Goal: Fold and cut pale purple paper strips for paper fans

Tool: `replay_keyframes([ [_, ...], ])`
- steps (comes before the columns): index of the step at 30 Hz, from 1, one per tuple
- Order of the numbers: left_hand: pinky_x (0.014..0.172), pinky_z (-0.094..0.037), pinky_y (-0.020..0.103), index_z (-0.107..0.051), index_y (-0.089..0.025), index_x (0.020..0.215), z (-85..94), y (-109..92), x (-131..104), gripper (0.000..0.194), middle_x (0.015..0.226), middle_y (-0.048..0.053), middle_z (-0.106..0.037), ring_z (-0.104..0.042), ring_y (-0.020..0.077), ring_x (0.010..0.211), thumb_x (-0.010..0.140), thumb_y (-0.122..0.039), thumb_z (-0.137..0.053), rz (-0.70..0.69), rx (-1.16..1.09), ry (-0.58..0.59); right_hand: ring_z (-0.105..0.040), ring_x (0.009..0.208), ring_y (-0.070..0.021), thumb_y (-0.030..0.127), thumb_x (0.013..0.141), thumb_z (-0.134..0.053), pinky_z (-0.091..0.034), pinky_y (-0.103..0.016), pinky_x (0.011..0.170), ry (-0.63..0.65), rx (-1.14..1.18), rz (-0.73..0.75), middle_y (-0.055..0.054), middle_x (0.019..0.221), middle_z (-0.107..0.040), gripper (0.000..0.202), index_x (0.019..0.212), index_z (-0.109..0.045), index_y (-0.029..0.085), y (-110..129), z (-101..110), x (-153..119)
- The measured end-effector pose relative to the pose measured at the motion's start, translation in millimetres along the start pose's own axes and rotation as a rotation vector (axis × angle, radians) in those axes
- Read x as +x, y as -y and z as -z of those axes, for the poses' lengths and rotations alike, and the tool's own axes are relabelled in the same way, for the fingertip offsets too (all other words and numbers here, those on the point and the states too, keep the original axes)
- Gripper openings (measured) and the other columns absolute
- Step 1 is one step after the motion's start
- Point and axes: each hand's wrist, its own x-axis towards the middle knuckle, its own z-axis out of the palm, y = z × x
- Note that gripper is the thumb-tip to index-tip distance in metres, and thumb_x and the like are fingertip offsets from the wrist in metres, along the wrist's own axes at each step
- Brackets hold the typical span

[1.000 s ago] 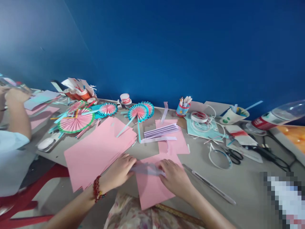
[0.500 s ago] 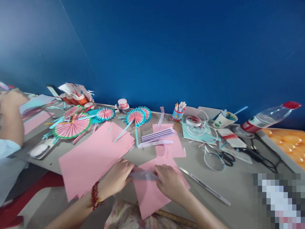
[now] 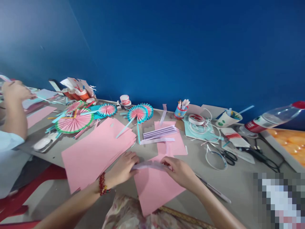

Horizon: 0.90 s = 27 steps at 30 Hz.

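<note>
Hands are closed on a pale lilac paper strip [image 3: 149, 165]: left hand [image 3: 122, 170] pinches its left end, right hand [image 3: 179, 171] its right end, strip held just above a pink sheet [image 3: 154, 187] at the near desk edge. A red bead bracelet [image 3: 103, 184] is worn on the left wrist. A stack of pink paper [image 3: 95, 151] lies just left of the hands. Folded lilac strips [image 3: 160, 132] rest on another pink sheet behind. A white pen-like tool [image 3: 214, 190] lies right of the right hand. Pink-and-teal pleated fans [image 3: 138, 113] are spread toward the wall. Scissors [image 3: 230, 156], a tape roll [image 3: 196, 119] and a plastic bottle [image 3: 274, 119] sit further right on the grey desk [image 3: 238, 181]. Another person's hand [image 3: 14, 90] is raised at far left.
</note>
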Motion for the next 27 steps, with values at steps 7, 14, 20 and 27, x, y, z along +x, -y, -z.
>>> replay_keyframes([
  [7,0.082,-0.044,0.032,-0.065,-0.020,0.097,18.5,-4,41,0.010,0.094,0.005,-0.070,-0.064,0.0217,0.090,0.095,-0.018,-0.055,-0.014,0.020,-0.093,-0.065,0.081,-0.0192,0.032,0.085,-0.052,-0.045,-0.028,0.071,-0.089,0.067,0.058,-0.003,0.094,-0.073,0.022,0.099,-0.068,0.025,-35,47,22],
  [14,0.084,-0.046,0.032,-0.068,-0.021,0.101,43.8,4,136,0.015,0.087,0.003,-0.073,-0.069,0.0224,0.089,0.087,-0.019,-0.065,-0.052,0.122,-0.093,-0.065,0.083,-0.0191,0.032,0.081,-0.058,-0.049,-0.030,0.076,-0.147,0.046,0.105,-0.004,0.088,-0.072,0.026,0.100,-0.068,0.017,-81,88,81],
  [20,0.091,-0.046,0.040,-0.068,-0.019,0.096,40.8,8,147,0.012,0.092,0.007,-0.070,-0.066,0.0283,0.098,0.084,-0.021,-0.068,-0.072,0.232,-0.112,-0.066,0.085,-0.0178,0.030,0.086,-0.056,-0.051,-0.029,0.079,-0.158,-0.055,0.152,-0.003,0.093,-0.073,0.023,0.101,-0.070,0.019,-84,87,95],
  [27,0.108,-0.035,0.052,-0.040,-0.016,0.142,18.8,10,142,0.102,0.125,0.019,-0.059,-0.054,0.0390,0.122,0.061,-0.060,-0.086,-0.074,0.286,-0.131,-0.055,0.122,-0.0332,0.051,0.076,-0.071,-0.042,-0.049,0.102,-0.255,-0.276,0.130,-0.016,0.136,-0.059,0.070,0.136,-0.055,0.018,-69,61,91],
])
